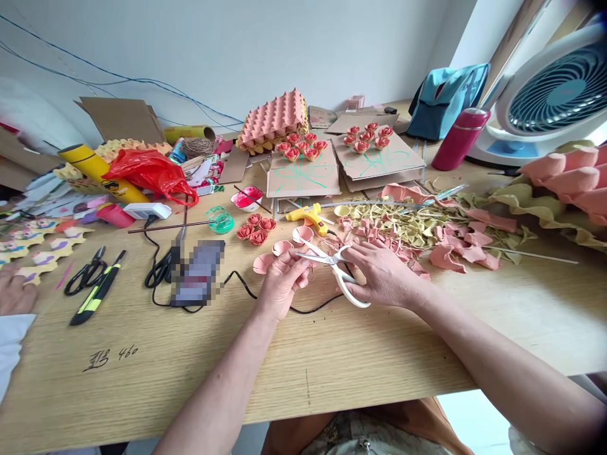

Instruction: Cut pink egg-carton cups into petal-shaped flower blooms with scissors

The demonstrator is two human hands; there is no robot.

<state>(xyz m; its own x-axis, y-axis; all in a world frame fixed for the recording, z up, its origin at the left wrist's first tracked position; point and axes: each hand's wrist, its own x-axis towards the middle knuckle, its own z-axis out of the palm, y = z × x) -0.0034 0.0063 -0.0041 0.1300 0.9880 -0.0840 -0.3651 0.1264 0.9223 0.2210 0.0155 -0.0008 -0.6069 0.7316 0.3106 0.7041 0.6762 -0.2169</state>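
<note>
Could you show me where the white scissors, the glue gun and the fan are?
White scissors (pixel 331 260): head view, on the pivot where the blades cross.
Glue gun (pixel 307 215): head view, on its yellow body.
Fan (pixel 566 92): head view, on the hub of its round grille.

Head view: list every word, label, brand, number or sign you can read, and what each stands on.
"460": handwritten in black on the wooden table; the marks before it I cannot read with certainty.
Blue bag: pale lettering, too blurred to read.
Yellow tube: black emblem, no legible words.
Dark device: pixelated, nothing readable.
</note>
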